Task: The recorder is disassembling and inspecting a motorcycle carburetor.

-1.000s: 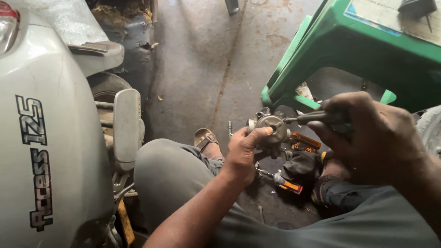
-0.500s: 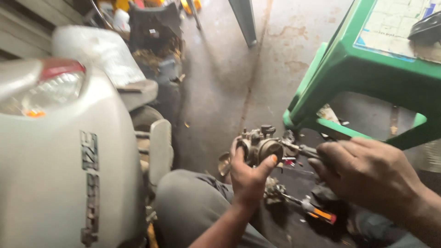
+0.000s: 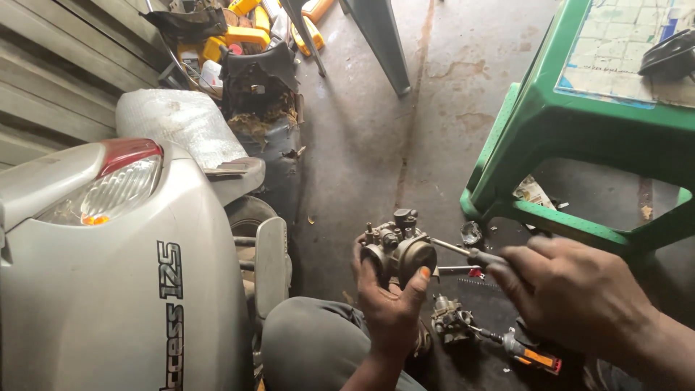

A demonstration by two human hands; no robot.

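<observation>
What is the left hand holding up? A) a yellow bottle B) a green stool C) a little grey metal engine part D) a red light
C: the left hand has its fingers wrapped around a small grey metal engine part, while the right hand pokes a screwdriver into its side.

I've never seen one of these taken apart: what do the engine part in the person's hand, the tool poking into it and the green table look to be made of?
The engine part in the left hand looks like cast metal: dull grey, grimy, with brassy fittings on top. The screwdriver in the right hand has a bright steel-looking shaft; its dark handle is probably plastic or rubber. The green table looks like moulded plastic, smooth and evenly coloured.
</observation>
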